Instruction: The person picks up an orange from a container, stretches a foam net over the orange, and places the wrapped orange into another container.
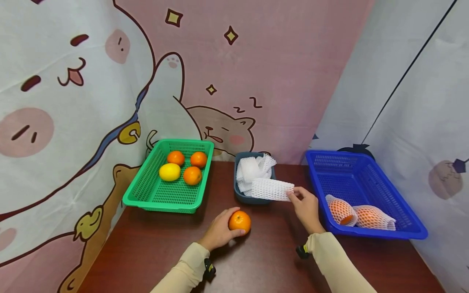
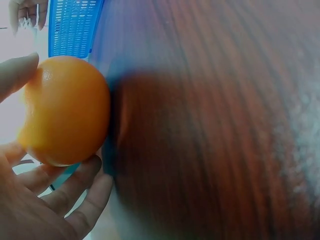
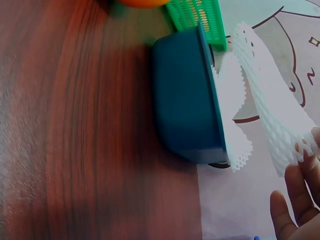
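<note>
On the dark wood table, my left hand (image 1: 221,230) curls its thumb and fingers round an orange (image 1: 239,222). The left wrist view shows the same orange (image 2: 70,110) between thumb and fingertips. My right hand (image 1: 306,206) pinches one end of a white foam net sleeve (image 1: 271,189), which stretches flat to the left above the small dark blue bin (image 1: 253,200). More white foam nets (image 1: 253,169) are heaped in that bin. In the right wrist view, the pinched sleeve (image 3: 272,100) hangs beside the bin's rim, its near end at my fingertips.
A green basket (image 1: 157,206) at the back left holds several oranges (image 1: 192,176) and a yellow lemon-like fruit (image 1: 170,172). At the right, a blue basket (image 1: 370,162) contains two netted oranges (image 1: 371,217). A cartoon-printed cloth (image 1: 293,73) hangs behind the table.
</note>
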Tool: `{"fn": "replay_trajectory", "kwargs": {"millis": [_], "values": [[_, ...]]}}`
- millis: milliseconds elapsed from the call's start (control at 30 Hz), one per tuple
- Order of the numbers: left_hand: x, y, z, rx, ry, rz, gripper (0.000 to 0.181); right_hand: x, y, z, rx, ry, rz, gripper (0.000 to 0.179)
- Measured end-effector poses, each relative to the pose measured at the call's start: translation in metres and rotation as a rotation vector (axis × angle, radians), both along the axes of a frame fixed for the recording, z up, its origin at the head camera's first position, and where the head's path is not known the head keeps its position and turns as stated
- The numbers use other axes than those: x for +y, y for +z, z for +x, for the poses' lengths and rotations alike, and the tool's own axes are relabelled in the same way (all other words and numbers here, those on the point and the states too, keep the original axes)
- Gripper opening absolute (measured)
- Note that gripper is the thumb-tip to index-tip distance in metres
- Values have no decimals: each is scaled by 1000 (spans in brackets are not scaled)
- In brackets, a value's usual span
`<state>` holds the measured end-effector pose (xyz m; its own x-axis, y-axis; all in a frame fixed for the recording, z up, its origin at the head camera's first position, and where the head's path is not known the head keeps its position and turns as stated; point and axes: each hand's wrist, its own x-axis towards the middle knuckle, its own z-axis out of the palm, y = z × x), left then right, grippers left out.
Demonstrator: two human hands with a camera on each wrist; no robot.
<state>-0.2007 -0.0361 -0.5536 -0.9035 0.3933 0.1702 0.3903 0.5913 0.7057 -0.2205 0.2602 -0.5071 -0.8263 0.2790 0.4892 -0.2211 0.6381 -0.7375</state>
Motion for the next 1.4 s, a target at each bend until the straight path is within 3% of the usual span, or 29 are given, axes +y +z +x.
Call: {"fn": "replay_trajectory", "kwargs": {"millis": [233, 400, 533, 633, 833, 933, 1067, 1200, 1400], "values": [[-2, 1, -1, 5, 12, 28, 72, -8, 3, 14, -36, 12, -86, 13], [-5, 6, -5, 69, 0, 103, 69, -15, 2, 24, -40, 71, -168, 10], [-7, 15, -9, 127, -23, 227, 63, -21, 2, 31, -52, 96, -215, 9], [-7, 22, -11, 128, -48, 362, 58, -25, 3, 35, -66, 112, -256, 9], [-3, 34, -13, 38, -113, 550, 51, -41, 19, 50, -41, 202, -359, 5], [-3, 40, -12, -55, -154, 655, 48, -48, 27, 57, -29, 238, -383, 4], [-3, 55, -6, -180, -194, 780, 43, -53, 26, 60, -35, 251, -411, 4], [0, 72, 2, -208, -152, 765, 40, -54, 21, 60, -42, 265, -429, 4], [8, 77, 8, -132, -73, 718, 34, -55, 16, 58, -36, 275, -403, 4]]}}
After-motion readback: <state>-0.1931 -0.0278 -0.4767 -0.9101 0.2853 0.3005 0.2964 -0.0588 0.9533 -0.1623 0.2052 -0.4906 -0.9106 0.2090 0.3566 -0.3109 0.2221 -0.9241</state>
